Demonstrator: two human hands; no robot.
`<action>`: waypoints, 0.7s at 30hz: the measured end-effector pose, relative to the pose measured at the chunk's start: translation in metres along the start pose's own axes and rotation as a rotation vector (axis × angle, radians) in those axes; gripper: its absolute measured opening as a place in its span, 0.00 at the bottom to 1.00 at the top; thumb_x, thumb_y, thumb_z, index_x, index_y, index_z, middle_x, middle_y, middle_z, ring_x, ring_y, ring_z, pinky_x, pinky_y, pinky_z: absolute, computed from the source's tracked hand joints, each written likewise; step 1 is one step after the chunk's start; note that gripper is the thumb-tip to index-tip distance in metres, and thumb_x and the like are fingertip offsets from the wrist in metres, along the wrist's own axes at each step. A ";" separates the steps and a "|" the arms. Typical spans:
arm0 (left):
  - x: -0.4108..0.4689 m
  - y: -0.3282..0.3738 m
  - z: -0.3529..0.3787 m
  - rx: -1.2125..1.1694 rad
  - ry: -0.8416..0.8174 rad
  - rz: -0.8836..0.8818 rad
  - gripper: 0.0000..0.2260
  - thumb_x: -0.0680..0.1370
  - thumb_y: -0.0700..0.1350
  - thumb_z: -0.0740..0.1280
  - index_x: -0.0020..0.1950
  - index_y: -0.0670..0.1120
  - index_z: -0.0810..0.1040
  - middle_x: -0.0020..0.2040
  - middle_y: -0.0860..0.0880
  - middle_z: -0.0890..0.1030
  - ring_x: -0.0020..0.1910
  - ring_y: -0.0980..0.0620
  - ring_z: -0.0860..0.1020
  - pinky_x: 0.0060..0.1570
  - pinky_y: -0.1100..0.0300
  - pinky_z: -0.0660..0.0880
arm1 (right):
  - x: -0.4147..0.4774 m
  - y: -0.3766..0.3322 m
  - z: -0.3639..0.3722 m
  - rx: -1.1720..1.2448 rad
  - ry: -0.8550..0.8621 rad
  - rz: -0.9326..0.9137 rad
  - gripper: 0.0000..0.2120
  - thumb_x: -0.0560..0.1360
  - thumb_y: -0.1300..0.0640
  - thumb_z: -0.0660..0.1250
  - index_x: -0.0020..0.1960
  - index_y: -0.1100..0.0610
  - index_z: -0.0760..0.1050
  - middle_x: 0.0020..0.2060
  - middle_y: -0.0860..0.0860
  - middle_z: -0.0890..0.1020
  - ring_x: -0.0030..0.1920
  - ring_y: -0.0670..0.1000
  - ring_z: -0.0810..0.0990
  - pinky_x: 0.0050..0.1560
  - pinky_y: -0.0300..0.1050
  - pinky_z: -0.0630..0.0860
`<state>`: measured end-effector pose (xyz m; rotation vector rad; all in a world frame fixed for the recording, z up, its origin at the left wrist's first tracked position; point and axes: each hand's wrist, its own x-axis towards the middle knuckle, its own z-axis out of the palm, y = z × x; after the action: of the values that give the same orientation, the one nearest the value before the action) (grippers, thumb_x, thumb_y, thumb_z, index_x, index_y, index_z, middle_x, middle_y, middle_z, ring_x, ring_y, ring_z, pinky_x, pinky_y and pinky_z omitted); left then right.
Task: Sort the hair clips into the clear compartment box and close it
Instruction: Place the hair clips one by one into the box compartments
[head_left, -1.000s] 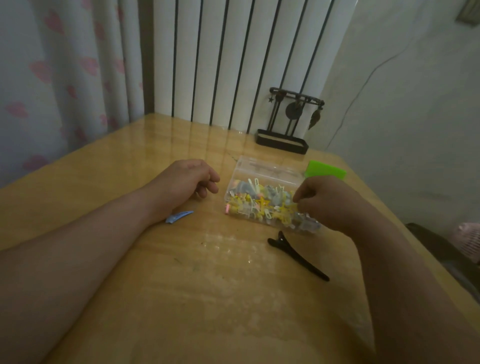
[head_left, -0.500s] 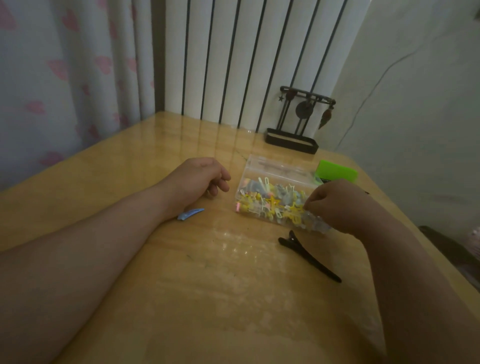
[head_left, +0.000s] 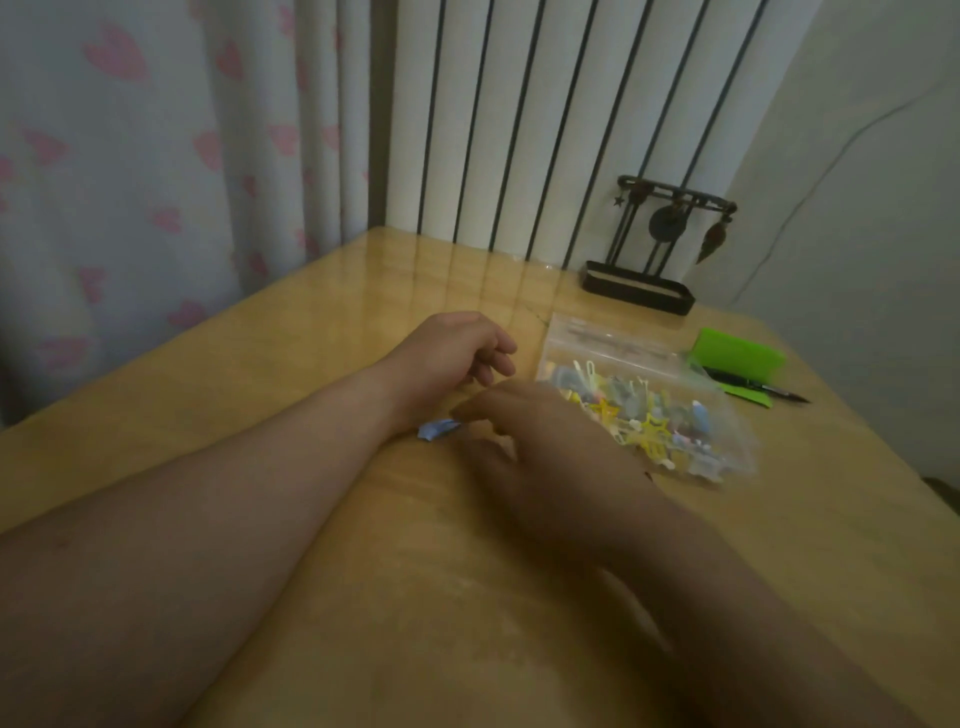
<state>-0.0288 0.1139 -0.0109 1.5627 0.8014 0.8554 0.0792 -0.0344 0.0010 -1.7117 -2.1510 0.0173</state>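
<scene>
Clips (head_left: 641, 415) in yellow, white and pale blue lie heaped in the clear box (head_left: 587, 338), which sits on the wooden table (head_left: 311, 322) just right of both hands. One more blue clip (head_left: 438, 430) lies apart on the table, against the left wrist. The right hand (head_left: 550, 447) reaches across in front of the box, its fingertips (head_left: 462, 414) at the right end of that blue clip; blur hides whether they pinch it or only touch it. The left hand (head_left: 452, 353) rests on the table behind the blue clip, fingers loosely curled, holding nothing. Beyond the box lie a green case (head_left: 740, 356) and a black pen (head_left: 758, 387); a dark stand (head_left: 638, 293) is near the radiator (head_left: 519, 130).
</scene>
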 end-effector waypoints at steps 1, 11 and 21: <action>0.000 -0.001 -0.001 -0.018 0.008 -0.006 0.13 0.81 0.41 0.61 0.54 0.41 0.85 0.44 0.46 0.87 0.39 0.52 0.79 0.41 0.58 0.73 | 0.003 -0.001 0.008 -0.029 -0.029 -0.045 0.17 0.82 0.55 0.62 0.69 0.43 0.76 0.64 0.42 0.78 0.59 0.47 0.73 0.61 0.44 0.73; 0.004 -0.002 -0.004 -0.109 0.030 -0.013 0.14 0.82 0.40 0.59 0.56 0.39 0.84 0.42 0.46 0.86 0.36 0.54 0.78 0.39 0.57 0.70 | 0.011 0.004 0.020 -0.188 -0.021 -0.101 0.15 0.83 0.54 0.62 0.67 0.45 0.78 0.58 0.46 0.80 0.54 0.51 0.72 0.55 0.53 0.75; 0.002 -0.001 -0.001 -0.055 0.041 -0.003 0.13 0.81 0.41 0.60 0.55 0.40 0.84 0.42 0.47 0.87 0.37 0.53 0.79 0.42 0.56 0.71 | 0.008 0.000 0.013 -0.123 -0.035 -0.024 0.08 0.84 0.49 0.62 0.57 0.50 0.78 0.52 0.49 0.77 0.54 0.52 0.74 0.54 0.51 0.74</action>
<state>-0.0292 0.1163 -0.0119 1.4997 0.8025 0.9024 0.0739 -0.0239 -0.0087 -1.7646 -2.2401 -0.0936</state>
